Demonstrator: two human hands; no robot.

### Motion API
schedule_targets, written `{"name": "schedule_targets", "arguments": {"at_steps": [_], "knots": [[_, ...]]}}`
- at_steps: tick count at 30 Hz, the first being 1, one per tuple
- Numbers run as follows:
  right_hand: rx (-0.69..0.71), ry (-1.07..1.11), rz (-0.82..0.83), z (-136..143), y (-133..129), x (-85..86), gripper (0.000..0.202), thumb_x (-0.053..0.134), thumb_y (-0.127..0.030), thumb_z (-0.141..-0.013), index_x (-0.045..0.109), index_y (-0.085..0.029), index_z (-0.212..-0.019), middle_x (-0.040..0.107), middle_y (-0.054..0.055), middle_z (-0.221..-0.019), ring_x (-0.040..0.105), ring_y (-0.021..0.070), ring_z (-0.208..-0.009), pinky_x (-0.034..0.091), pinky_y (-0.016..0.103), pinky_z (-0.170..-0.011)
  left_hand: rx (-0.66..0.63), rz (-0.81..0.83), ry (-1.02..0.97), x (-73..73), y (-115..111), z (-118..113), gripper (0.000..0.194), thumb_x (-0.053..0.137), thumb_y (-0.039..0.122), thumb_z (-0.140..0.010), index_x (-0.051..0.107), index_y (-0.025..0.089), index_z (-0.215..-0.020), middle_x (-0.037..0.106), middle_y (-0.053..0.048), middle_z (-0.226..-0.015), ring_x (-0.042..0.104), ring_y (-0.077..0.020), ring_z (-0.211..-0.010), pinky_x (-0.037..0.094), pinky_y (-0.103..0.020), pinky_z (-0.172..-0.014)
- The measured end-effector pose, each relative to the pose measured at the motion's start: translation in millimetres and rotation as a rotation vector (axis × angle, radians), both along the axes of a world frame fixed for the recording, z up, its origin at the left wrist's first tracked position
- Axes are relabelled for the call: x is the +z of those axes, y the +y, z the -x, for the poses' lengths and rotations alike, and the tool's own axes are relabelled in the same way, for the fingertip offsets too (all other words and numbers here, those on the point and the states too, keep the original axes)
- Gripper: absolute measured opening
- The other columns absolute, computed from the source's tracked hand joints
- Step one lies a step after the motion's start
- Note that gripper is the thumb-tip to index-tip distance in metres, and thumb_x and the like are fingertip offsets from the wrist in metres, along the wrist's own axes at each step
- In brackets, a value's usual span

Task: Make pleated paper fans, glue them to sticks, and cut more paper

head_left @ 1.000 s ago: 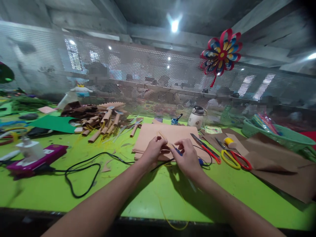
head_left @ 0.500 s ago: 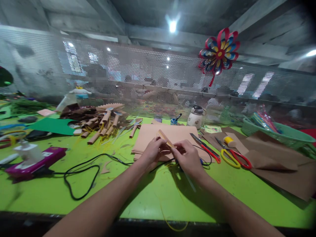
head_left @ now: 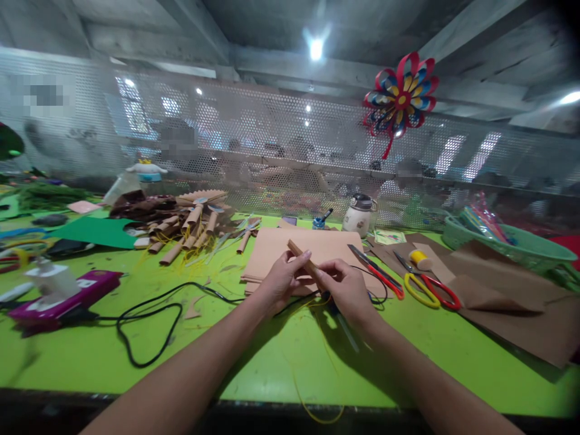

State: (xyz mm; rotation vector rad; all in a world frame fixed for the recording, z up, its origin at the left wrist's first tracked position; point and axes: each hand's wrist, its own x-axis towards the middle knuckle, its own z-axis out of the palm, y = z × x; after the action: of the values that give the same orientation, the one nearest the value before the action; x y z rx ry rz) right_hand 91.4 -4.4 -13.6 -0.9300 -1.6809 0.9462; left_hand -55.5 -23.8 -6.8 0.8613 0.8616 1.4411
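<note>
Between my two hands is a narrow brown paper roll [head_left: 301, 251], tilted with its far end up to the left. My left hand [head_left: 285, 279] pinches its upper part, thumb along the top. The fingers of my right hand [head_left: 347, 289] close on its lower end. A yellow thread [head_left: 312, 417] hangs below the hands in a loop near the table's front edge. A thin pale stick [head_left: 348, 332] shows beneath my right hand; whether I hold it, I cannot tell. Behind the hands lies a stack of tan paper sheets [head_left: 267, 248].
Red-handled scissors [head_left: 383, 275] and a red-and-yellow pair [head_left: 428, 291] lie on the right beside a yellow thread spool [head_left: 421, 260]. Several finished paper rolls [head_left: 188, 235] are heaped at left. A black cable [head_left: 149, 296] runs from a purple power strip [head_left: 67, 299]. A green basket [head_left: 530, 241] stands right.
The paper roll has turned slightly in my fingers, showing a darker side. My left thumb has moved onto its top; both hands stay in nearly the same place.
</note>
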Motion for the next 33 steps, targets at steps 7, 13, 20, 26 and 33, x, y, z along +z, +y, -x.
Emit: {"name": "schedule_targets", "arguments": {"at_steps": [7, 13, 20, 26, 33], "knots": [[0.049, 0.131, 0.173, 3.1, 1.6, -4.7, 0.037, 0.076, -0.044, -0.066, 0.063, -0.014, -0.082, 0.061, 0.001, -0.068, 0.052, 0.0142, -0.061, 0.041, 0.026, -0.056, 0.055, 0.004, 0.046, -6.5, 4.7, -0.8, 0.032, 0.076, 0.029, -0.077, 0.055, 0.016, -0.097, 0.067, -0.008, -0.087, 0.068, -0.0175, -0.075, 0.057, -0.032, -0.07], [0.082, 0.135, 0.17, 1.0, 1.4, -5.9, 0.03, 0.075, -0.039, -0.068, 0.062, -0.014, -0.08, 0.06, 0.0, -0.066, 0.05, 0.013, -0.059, 0.039, 0.025, -0.056, 0.029, -0.037, 0.051, -5.6, 5.1, -0.5, 0.028, 0.074, 0.025, -0.077, 0.058, 0.015, -0.097, 0.069, -0.008, -0.086, 0.069, -0.0189, -0.075, 0.057, -0.034, -0.07], [0.038, 0.133, 0.184, 1.7, 3.0, -7.7, 0.034, 0.076, -0.036, -0.065, 0.059, -0.015, -0.086, 0.059, 0.0, -0.068, 0.052, 0.014, -0.06, 0.042, 0.026, -0.055, -0.011, -0.053, 0.064, -5.9, 4.7, 0.5, 0.032, 0.073, 0.024, -0.076, 0.059, 0.014, -0.103, 0.069, -0.012, -0.097, 0.069, -0.0212, -0.083, 0.057, -0.038, -0.077], [0.036, 0.148, 0.211, 2.5, 4.0, -6.4, 0.057, 0.077, -0.032, -0.061, 0.05, -0.016, -0.109, 0.053, -0.007, -0.063, 0.055, 0.015, -0.056, 0.048, 0.029, -0.055, 0.029, -0.038, 0.094, -6.7, 4.6, -0.7, 0.039, 0.074, 0.02, -0.073, 0.057, 0.015, -0.108, 0.069, -0.011, -0.101, 0.068, -0.0212, -0.087, 0.057, -0.034, -0.073], [-0.085, 0.029, 0.03, 0.2, 3.6, -2.0, 0.073, 0.072, -0.026, -0.065, 0.044, -0.015, -0.133, 0.048, -0.008, -0.062, 0.052, 0.0143, -0.056, 0.046, 0.027, -0.056, -0.008, -0.013, 0.126, -5.9, 4.0, 1.7, 0.046, 0.08, 0.031, -0.071, 0.059, 0.016, -0.108, 0.069, -0.015, -0.106, 0.069, -0.0245, -0.087, 0.056, -0.038, -0.075]]}}
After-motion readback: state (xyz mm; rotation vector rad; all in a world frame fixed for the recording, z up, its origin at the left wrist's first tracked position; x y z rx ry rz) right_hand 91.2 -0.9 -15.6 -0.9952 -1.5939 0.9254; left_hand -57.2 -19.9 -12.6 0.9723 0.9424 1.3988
